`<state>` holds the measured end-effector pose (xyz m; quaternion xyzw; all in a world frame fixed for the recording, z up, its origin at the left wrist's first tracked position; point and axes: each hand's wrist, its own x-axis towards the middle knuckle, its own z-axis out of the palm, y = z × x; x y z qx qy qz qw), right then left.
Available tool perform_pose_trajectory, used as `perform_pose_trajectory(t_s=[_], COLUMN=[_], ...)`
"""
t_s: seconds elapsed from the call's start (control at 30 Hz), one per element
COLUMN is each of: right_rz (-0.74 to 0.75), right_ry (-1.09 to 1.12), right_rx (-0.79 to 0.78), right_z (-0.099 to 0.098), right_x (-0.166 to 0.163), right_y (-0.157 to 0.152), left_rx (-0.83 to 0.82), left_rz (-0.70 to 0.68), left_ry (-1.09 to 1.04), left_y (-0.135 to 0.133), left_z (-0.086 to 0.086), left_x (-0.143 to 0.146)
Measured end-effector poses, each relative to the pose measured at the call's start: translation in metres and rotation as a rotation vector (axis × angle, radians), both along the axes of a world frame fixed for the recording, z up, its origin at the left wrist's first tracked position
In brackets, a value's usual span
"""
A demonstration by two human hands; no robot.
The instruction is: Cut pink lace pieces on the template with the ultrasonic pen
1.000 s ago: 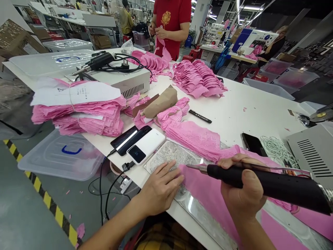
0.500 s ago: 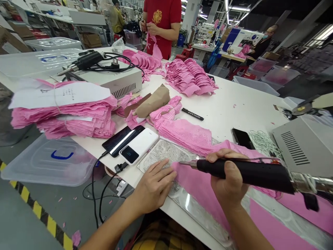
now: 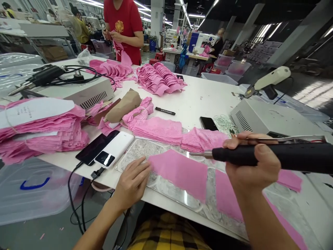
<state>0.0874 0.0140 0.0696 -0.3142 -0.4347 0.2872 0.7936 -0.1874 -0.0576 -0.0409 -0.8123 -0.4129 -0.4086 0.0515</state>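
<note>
Left hand: flat and open on the near edge of the white worktop, fingertips resting at the left edge of a pink fabric piece; it grips nothing.
Right hand: closed around the black handle of a cutting tool, held level above the worktop with its metal tip pointing left, over the fabric.
Pink fabric piece: lies flat on a clear, scored cutting plate at the near edge, between the two hands; more pink cloth runs on under the right forearm.
Near left: a white power bank and a dark phone lie side by side just left of the plate, cables dropping off the edge.
Left edge: a tall stack of pink lace topped with white paper; below it, a clear plastic lid on the floor.
Middle: folded pink lace pieces just beyond the plate, a black marker, a second phone.
Right: a grey control box.
Far left: another grey box carrying a second black tool.
Far: fanned pink pieces; behind them a person in a red shirt handles pink cloth.
</note>
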Motion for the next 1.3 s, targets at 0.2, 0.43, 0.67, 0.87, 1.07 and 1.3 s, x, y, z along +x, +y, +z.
perform_pose_trajectory(t_s=[0.2,0.43,0.67,0.87,1.07,1.3], right_rz=[-0.159,-0.012,0.030,0.021,0.025,0.033], right_ry=[0.018,0.018,-0.056,-0.071,-0.082,-0.047], right_rx=[-0.073,-0.111,-0.106,-0.119,-0.125,-0.111], right_z=[-0.028,-0.041,-0.048,-0.049,-0.050,-0.047], right_x=[0.030,-0.001,-0.012,-0.012,-0.009,-0.009], right_y=[-0.004,0.006,0.010,0.010,0.011,0.011], left_rx=[-0.041,-0.070,-0.098,-0.103,-0.132,-0.122], left_rz=[-0.105,-0.269,-0.319,-0.317,-0.328,-0.314], left_ry=[0.204,0.278,0.299,0.321,0.356,0.309], left_y=[-0.008,-0.007,-0.007,-0.006,-0.006,-0.006], left_z=[0.004,0.000,0.000,0.001,0.000,0.000], left_x=[0.063,0.119,0.117,0.116,0.116,0.116])
